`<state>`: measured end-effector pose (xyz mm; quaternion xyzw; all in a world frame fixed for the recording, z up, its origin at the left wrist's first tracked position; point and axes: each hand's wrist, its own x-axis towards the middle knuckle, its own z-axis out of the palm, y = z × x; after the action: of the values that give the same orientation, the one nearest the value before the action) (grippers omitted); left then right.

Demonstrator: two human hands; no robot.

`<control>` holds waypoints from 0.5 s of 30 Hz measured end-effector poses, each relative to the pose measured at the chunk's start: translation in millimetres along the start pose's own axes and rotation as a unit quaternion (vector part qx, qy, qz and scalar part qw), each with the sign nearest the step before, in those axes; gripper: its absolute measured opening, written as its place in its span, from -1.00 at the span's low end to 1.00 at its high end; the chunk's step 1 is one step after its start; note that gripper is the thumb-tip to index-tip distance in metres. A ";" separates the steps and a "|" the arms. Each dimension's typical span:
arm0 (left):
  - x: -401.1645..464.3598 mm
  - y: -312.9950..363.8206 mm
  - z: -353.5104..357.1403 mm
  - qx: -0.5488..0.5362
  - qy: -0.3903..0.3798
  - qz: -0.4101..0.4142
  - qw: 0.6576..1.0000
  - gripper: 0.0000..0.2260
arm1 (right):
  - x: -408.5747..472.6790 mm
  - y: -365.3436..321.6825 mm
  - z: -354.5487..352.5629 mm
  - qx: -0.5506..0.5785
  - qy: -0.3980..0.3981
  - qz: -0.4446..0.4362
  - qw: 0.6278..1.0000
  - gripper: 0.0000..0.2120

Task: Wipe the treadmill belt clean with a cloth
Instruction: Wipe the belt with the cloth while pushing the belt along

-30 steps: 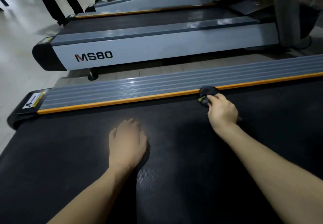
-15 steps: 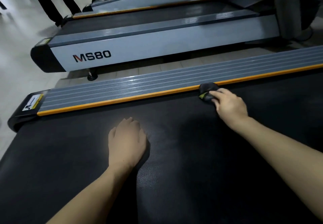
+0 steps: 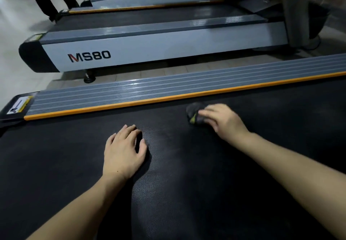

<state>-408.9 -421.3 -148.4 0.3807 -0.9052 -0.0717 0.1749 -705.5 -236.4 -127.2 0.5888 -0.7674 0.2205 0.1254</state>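
Mid-wipe, by the look of it: right hand point(image 3: 224, 122), right of centre in the frame, pressed down on a small dark cloth point(image 3: 195, 113) with a yellow-green edge, fingers curled over it and grasping it against the black belt point(image 3: 187, 193); blurred, so likely in motion. Cloth bunched, lying on the belt near the orange strip point(image 3: 131, 103) and clear of it; grey ribbed side rail point(image 3: 131, 89) just beyond that strip. Left hand point(image 3: 124, 151), centre of the frame, flat on the belt with fingers released and spread, holding nothing; probably a brace for the lean.

Next move, as a judgement: steady downward pressure and a long sweep across the belt toward the lower part of the frame, overlapping the last pass; much bare belt on both sides apparently not yet covered.

Against the frame half a second ago: cloth then tucked against the orange strip, now drawn off it toward the viewer and a little leftward; left hand planted in much the same spot; second treadmill marked MS80 point(image 3: 89, 57) in the upper left unchanged.
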 end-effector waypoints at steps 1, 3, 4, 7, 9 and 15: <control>-0.2 0.4 -0.6 0.000 -0.001 -0.001 1.000 -0.58 | 16.4 7.8 4.6 -0.007 0.004 0.054 0.998 -0.74; 0.4 1.9 -0.9 -0.001 -0.005 -0.001 1.000 -0.59 | 30.9 8.3 9.6 0.002 -0.001 0.137 0.991 -0.73; 1.1 1.8 -0.6 -0.004 -0.007 0.001 1.000 -0.59 | 27.9 3.2 10.1 0.018 0.006 0.145 0.989 -0.74; 0.4 0.0 1.8 -0.006 0.000 0.001 1.000 -0.59 | -14.4 -21.8 -6.6 0.063 0.016 0.062 0.996 -0.74; 0.9 -0.7 2.1 -0.006 0.008 0.002 1.000 -0.61 | -52.7 -40.3 -22.8 0.101 -0.011 0.017 0.995 -0.74; -2.0 -2.0 -0.6 -0.014 -0.001 0.037 0.999 -0.64 | -71.2 -46.2 -19.9 0.087 -0.021 -0.037 0.995 -0.73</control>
<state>-406.1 -421.3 -148.8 0.3440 -0.9179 -0.0782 0.1818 -642.9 -175.9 -133.2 0.6297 -0.7257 0.2692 0.0661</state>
